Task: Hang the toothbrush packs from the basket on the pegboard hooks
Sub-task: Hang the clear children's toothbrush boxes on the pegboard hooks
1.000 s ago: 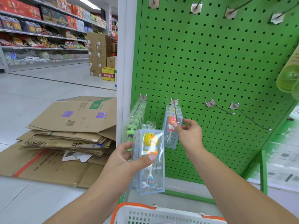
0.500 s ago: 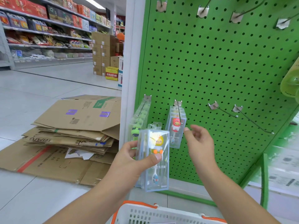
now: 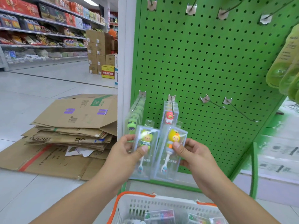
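Left hand [image 3: 127, 151]: grips the green-figure pack [image 3: 144, 147], thumb on its front, long axis upright, hang-tab uppermost. Left hook [image 3: 137, 103]: above it, loaded with green packs.
Right hand [image 3: 192, 155]: grips the yellow-figure pack [image 3: 171, 149], upright, leaning slightly right. Second hook [image 3: 172, 105]: directly above, carrying the red-figure pack [image 3: 169, 117]. Two bare hooks [image 3: 233, 105]: up and right on the pegboard [image 3: 210, 62]; the right hand is nearer.
Basket [image 3: 155, 203]: below, cut off by the frame edge, contents indistinct. Tab holes hard to make out.
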